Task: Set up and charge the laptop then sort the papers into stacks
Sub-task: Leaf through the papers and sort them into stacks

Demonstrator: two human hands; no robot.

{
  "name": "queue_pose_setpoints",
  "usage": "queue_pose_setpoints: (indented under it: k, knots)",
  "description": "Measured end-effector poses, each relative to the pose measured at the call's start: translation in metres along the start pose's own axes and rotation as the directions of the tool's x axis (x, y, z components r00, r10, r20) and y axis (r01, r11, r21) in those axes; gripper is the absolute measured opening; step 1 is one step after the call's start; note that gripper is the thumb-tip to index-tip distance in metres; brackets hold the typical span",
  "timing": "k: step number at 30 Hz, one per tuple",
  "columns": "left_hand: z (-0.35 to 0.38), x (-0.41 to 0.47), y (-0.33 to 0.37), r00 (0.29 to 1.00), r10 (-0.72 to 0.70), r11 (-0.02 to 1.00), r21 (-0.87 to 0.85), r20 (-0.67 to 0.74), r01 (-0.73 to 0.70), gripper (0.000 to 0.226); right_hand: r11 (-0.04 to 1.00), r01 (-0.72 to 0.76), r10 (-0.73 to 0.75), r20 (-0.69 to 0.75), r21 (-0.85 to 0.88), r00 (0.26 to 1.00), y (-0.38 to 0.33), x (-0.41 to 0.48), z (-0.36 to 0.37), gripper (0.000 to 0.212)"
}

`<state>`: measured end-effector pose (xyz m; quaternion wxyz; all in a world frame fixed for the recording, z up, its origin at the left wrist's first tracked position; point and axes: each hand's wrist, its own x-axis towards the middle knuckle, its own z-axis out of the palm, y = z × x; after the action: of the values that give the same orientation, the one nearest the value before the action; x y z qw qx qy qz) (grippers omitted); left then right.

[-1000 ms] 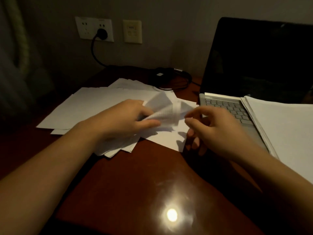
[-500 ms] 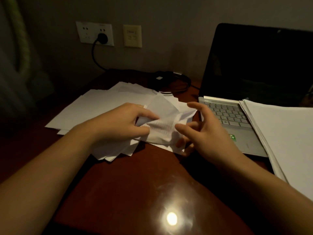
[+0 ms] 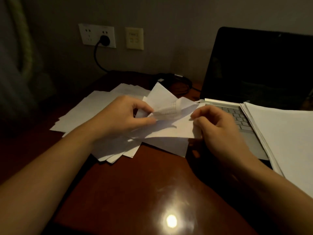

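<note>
A loose pile of white papers (image 3: 94,114) lies spread on the dark red desk (image 3: 135,187). My left hand (image 3: 123,116) pinches a curled sheet with printed lines (image 3: 167,109) lifted from the pile. My right hand (image 3: 218,126) pinches the right edge of a white sheet (image 3: 176,128) just above the pile. The open laptop (image 3: 259,68) stands at the right with a dark screen. A neat stack of papers (image 3: 284,136) covers the right part of its keyboard (image 3: 237,116).
A black plug (image 3: 105,39) sits in the wall socket (image 3: 96,35), and its cable runs down to a coiled black charger (image 3: 176,82) behind the papers. A beige wall plate (image 3: 134,38) is beside the socket. A lamp reflection (image 3: 171,221) glares on the near desk.
My left hand has lifted and curled the printed sheet higher. My right hand has closed from spread fingers onto the edge of a sheet. The camera has tilted slightly down.
</note>
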<state>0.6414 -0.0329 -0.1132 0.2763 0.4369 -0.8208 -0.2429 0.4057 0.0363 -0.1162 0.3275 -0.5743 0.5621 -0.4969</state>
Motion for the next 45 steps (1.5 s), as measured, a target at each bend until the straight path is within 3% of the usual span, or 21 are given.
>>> queue_pose_setpoints:
  k: [2, 5, 8, 11, 15, 20, 26, 29, 31, 32, 34, 37, 39, 42, 45]
  knots:
    - [0.002, 0.001, 0.005, 0.999, 0.011, 0.999, -0.049, 0.048, -0.009, 0.026, 0.998, -0.037, 0.035, 0.042, 0.045, 0.998, -0.001, -0.002, 0.002, 0.020]
    - [0.011, 0.003, 0.010, 0.989, 0.064, 0.998, -0.013, 0.135, -0.062, 0.016, 0.999, -0.013, 0.016, 0.071, -0.038, 0.997, -0.005, -0.005, 0.003, 0.036]
    - [0.014, 0.005, 0.010, 0.987, 0.071, 0.997, -0.022, 0.141, -0.068, 0.022, 0.998, -0.063, 0.061, 0.084, 0.029, 0.995, -0.009, -0.005, 0.002, 0.037]
    - [0.012, 0.003, 0.005, 0.997, 0.056, 0.998, 0.000, 0.051, -0.056, 0.030, 0.997, -0.054, 0.057, 0.080, -0.049, 0.995, -0.005, -0.001, -0.003, 0.022]
    - [0.010, 0.003, 0.002, 0.988, 0.018, 0.979, -0.200, -0.151, -0.049, 0.051, 0.998, -0.061, 0.060, -0.018, -0.032, 0.998, 0.004, 0.006, -0.010, 0.021]
    - [0.016, 0.004, 0.017, 0.969, 0.109, 0.990, -0.068, -0.220, -0.127, 0.080, 1.000, 0.010, -0.010, -0.091, 0.002, 0.996, 0.005, 0.011, -0.017, 0.025]
    - [0.047, 0.006, 0.041, 0.974, 0.206, 0.977, 0.069, -0.090, -0.201, 0.030, 0.994, 0.087, -0.076, -0.144, 0.070, 0.987, -0.002, 0.012, -0.021, 0.032]
    - [0.059, 0.002, 0.042, 0.965, 0.255, 0.951, 0.198, -0.069, -0.237, 0.029, 0.987, 0.060, -0.021, -0.254, 0.148, 0.967, -0.008, 0.015, -0.030, 0.024]
    - [0.066, 0.000, 0.050, 0.967, 0.233, 0.956, 0.208, -0.100, -0.208, 0.031, 0.949, -0.001, 0.075, -0.222, 0.315, 0.972, -0.012, 0.017, -0.033, 0.012]
    - [0.072, -0.001, 0.056, 0.972, 0.208, 0.965, 0.188, -0.111, -0.185, 0.033, 0.911, -0.054, 0.124, -0.148, 0.409, 0.981, -0.013, 0.018, -0.034, 0.022]
    - [0.083, -0.003, 0.066, 0.988, 0.134, 0.985, 0.117, -0.074, -0.125, 0.042, 0.851, -0.167, 0.174, 0.032, 0.499, 0.984, -0.011, 0.019, -0.036, 0.062]
    - [0.094, -0.005, 0.074, 0.993, 0.105, 0.986, 0.125, 0.062, -0.112, 0.042, 0.923, -0.190, 0.168, 0.094, 0.335, 0.981, -0.003, 0.019, -0.035, 0.102]
    - [0.093, -0.006, 0.078, 0.986, 0.120, 0.987, 0.097, 0.118, -0.131, 0.033, 0.970, -0.146, 0.138, 0.050, 0.193, 0.989, 0.004, 0.020, -0.035, 0.110]
    - [0.087, -0.004, 0.078, 0.987, 0.064, 0.995, 0.069, 0.151, -0.075, 0.041, 0.997, -0.082, 0.082, -0.002, -0.004, 0.997, 0.011, 0.021, -0.035, 0.111]
    - [0.076, 0.003, 0.072, 0.994, 0.012, 0.995, 0.093, 0.105, -0.022, 0.042, 0.999, -0.036, 0.036, -0.071, -0.002, 0.997, 0.016, 0.026, -0.042, 0.101]
